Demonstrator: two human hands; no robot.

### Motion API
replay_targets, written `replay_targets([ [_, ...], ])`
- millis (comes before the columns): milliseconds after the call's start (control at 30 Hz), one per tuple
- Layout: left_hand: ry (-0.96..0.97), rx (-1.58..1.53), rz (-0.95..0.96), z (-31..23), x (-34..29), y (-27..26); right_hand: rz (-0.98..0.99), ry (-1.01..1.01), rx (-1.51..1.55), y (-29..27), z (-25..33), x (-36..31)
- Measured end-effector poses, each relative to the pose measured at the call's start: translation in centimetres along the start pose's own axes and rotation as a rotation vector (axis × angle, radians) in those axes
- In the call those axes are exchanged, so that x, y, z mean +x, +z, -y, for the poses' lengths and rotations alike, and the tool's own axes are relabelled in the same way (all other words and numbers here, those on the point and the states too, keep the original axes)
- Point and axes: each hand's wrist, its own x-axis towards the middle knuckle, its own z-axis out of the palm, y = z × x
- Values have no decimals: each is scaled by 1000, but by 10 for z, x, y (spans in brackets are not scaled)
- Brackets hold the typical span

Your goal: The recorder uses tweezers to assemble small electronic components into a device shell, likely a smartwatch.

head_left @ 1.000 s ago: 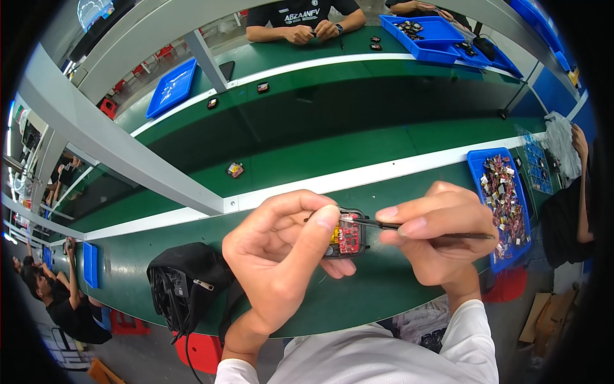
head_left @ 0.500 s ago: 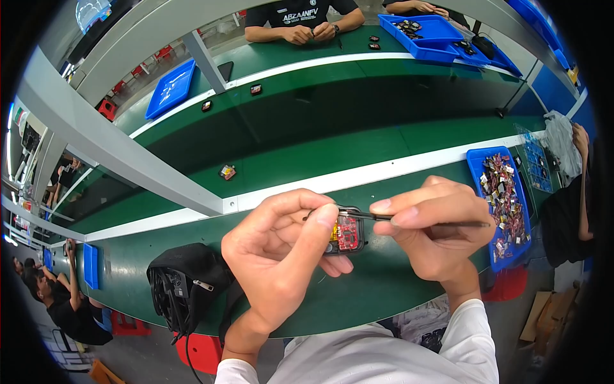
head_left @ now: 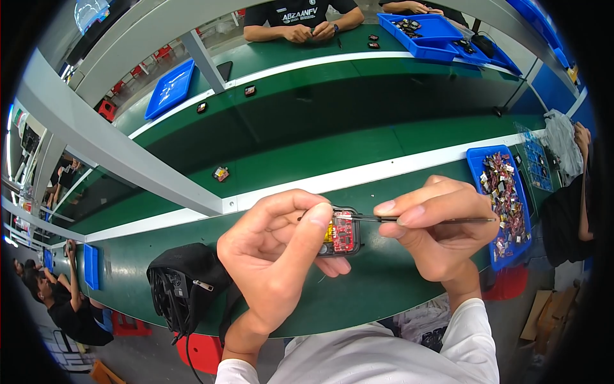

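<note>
My left hand (head_left: 275,249) grips a small black device housing (head_left: 359,232) by its left side, thumb on top and fingers beneath. Inside the housing sits a red circuit board (head_left: 344,235), with a yellow part (head_left: 330,232) at its left, partly under my thumb. Dark tweezers (head_left: 441,221) are pinched in my right hand (head_left: 441,224). Their tips point left and reach over the upper edge of the board near my left thumb. Whether the tips grasp anything is too small to tell.
A blue tray (head_left: 528,238) of small red boards with wires stands at my right. To the left lies a black bag (head_left: 185,281). Beyond the white rail (head_left: 371,171), a board assembly (head_left: 220,173) lies on a green surface. A grey post (head_left: 128,147) slants at left. A co-worker's hands (head_left: 310,32) work opposite.
Both hands keep their grips; the housing has shifted slightly left with my left hand. The loose board assembly and two small devices beyond the rail have drifted a little left.
</note>
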Motion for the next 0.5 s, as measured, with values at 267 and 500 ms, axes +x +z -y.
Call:
replay_targets([
  [267, 6, 10, 23, 2, 0, -1, 4, -20, -18, 0, -1, 0],
  [500, 5, 6, 16, 1, 1, -1, -10, 0, -1, 2, -1, 0],
])
